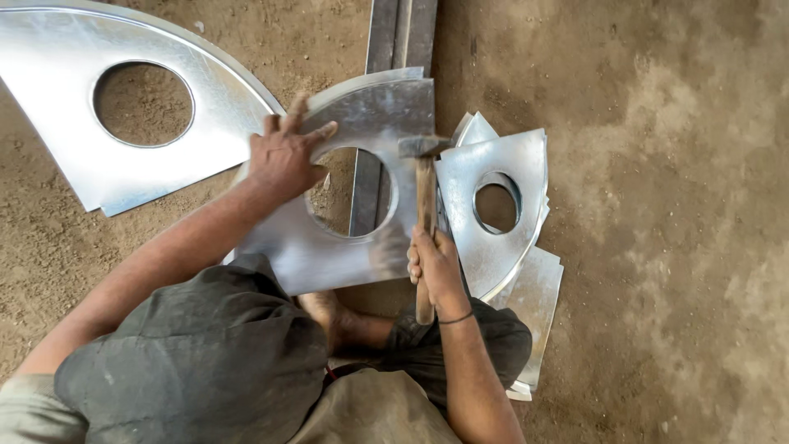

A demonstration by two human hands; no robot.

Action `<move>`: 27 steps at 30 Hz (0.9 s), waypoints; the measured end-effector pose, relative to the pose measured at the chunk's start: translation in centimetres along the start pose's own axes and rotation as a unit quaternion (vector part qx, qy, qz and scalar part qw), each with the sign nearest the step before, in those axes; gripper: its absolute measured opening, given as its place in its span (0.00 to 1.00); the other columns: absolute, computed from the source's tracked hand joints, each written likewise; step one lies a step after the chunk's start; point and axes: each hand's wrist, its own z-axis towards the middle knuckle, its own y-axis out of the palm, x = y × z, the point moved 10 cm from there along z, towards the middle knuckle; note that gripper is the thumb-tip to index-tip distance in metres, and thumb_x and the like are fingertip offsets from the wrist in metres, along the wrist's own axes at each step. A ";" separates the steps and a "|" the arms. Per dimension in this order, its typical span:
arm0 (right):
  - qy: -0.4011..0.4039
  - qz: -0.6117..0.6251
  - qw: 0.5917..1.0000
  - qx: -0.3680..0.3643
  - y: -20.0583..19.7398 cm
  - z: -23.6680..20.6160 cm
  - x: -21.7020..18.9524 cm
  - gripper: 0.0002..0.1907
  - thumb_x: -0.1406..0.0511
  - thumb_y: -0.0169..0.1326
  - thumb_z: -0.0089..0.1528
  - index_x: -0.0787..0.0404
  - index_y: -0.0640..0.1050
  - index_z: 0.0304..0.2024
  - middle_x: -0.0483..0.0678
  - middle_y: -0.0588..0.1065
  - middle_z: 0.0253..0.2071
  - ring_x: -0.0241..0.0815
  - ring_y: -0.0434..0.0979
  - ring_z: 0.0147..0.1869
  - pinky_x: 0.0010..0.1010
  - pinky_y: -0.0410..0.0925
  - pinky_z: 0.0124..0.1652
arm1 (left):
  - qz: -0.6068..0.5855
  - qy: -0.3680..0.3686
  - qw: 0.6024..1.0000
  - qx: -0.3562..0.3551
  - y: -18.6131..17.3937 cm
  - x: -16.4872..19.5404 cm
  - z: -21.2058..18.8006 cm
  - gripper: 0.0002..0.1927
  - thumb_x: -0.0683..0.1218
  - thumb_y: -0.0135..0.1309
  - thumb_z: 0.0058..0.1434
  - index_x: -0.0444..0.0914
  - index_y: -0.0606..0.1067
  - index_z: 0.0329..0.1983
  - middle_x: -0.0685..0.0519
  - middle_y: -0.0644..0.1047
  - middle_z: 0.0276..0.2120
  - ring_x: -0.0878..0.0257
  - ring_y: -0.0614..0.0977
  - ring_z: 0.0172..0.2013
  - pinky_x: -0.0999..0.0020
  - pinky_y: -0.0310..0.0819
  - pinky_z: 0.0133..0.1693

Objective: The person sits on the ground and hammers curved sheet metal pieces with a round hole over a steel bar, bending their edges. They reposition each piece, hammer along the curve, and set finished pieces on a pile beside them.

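On the dirt floor [674, 205] at far left, a large curved galvanised sheet [57, 115] with 1 round hole is laid flat, well apart from the hammer. Next to it, the left hand [283, 156] is pressed with fingers spread on the upper edge of a wedge-shaped metal sheet [370, 107], which is cut with 1 round hole and rested across a dark steel bar [399, 33]; nothing is clamped by this hand. At the centre, a wooden-handled hammer [425, 197] is gripped by the right hand [436, 267], fingers closed tight round the handle, its steel head set at the sheet's right edge. Further right, a stack of similar cut sheets [501, 214] is piled just beside the hammer
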 end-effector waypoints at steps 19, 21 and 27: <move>0.018 -0.079 0.997 0.014 -1.1 -0.6 5.9 0.15 0.55 0.50 0.69 0.58 0.72 0.35 0.39 0.68 0.20 0.28 0.66 0.19 0.22 0.62 0.19 | -0.522 -0.126 0.842 -0.057 11.7 -7.8 -3.7 0.27 0.60 0.56 0.65 0.31 0.77 0.50 0.49 0.76 0.24 0.63 0.73 0.19 0.65 0.71 0.24; 0.011 -0.091 0.996 0.014 -1.3 -0.5 5.8 0.15 0.54 0.50 0.69 0.58 0.72 0.34 0.39 0.68 0.20 0.28 0.66 0.19 0.22 0.63 0.19 | -0.538 -0.111 0.834 -0.045 11.5 -7.5 -3.4 0.26 0.60 0.56 0.63 0.33 0.75 0.49 0.52 0.77 0.23 0.66 0.75 0.19 0.68 0.74 0.24; 0.015 -0.096 0.995 0.026 -1.4 -0.5 6.0 0.15 0.55 0.50 0.69 0.58 0.71 0.34 0.40 0.68 0.20 0.28 0.66 0.19 0.22 0.62 0.19 | -0.523 -0.128 0.840 -0.068 12.9 -7.7 -3.0 0.29 0.60 0.56 0.68 0.28 0.77 0.48 0.46 0.76 0.26 0.63 0.74 0.21 0.64 0.71 0.26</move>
